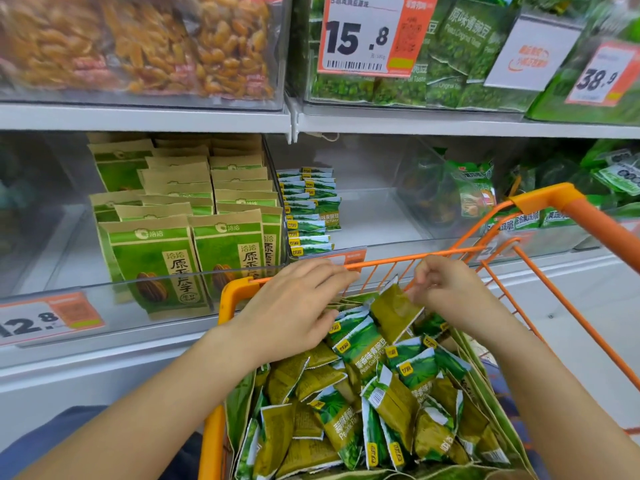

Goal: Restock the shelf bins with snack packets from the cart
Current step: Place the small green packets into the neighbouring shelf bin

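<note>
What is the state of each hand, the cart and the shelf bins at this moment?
left hand: flat, fingers straight, resting on the packets in the cart
right hand: pinching one olive packet by its top corner
cart: heaped with small green pea packets
middle bin: mostly bare, one row of packets at its left side
seed-bag bin: nearly full

An orange price tag (363,34) on the upper pea bin is showing "15.8". Green pea bags (464,39) behind it are reading "原味青豌豆" and, blurred, what may be "Peas Original Taste". A tag (604,76) at far right is showing "38.9". The lower shelf-edge label (33,322) is showing "12.8". Sunflower seed bags (156,265) are carrying "洽洽" and "原香瓜子". Packets in the cart (363,358) are reading "蒜香味青豌豆" and "Peas Garlic".
</note>
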